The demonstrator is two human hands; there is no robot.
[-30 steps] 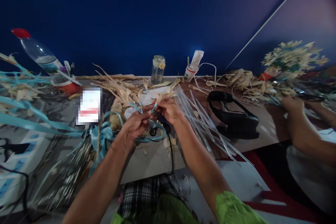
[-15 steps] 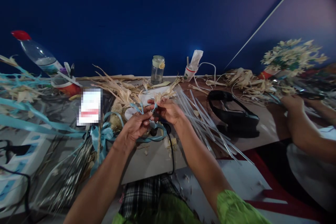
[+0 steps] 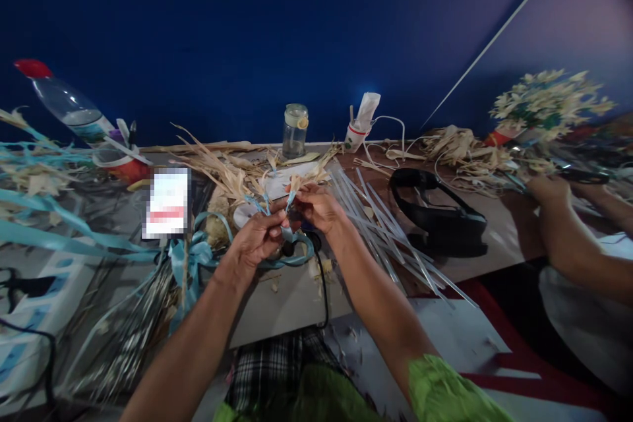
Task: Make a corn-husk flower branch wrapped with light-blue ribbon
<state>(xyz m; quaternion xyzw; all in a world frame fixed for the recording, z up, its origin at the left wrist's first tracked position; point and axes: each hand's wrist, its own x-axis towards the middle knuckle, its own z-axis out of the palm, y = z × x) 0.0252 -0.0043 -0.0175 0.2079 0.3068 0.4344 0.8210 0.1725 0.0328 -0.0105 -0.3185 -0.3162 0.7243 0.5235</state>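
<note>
Close together over the table, my left hand and my right hand pinch a small dried-husk flower whose stem is wound with light blue ribbon. My left fingers are closed around the lower end of the ribbon and stem. Just under the flower, my right thumb and fingers press on the stem; their tips are partly hidden. More pale husk strips with blue-wrapped stems lie just left of my hands. Below my hands a loop of blue ribbon curves over the table.
Clear plastic sticks and a black strapped headset lie to the right. A glass jar and a paper cup stand behind. Left are a phone, metal wires and a power strip. Another person's arm rests far right.
The view has shifted slightly. My fingers have adjusted a little around the ribbon-wrapped stem, and both hands still hold the flower in about the same place.
</note>
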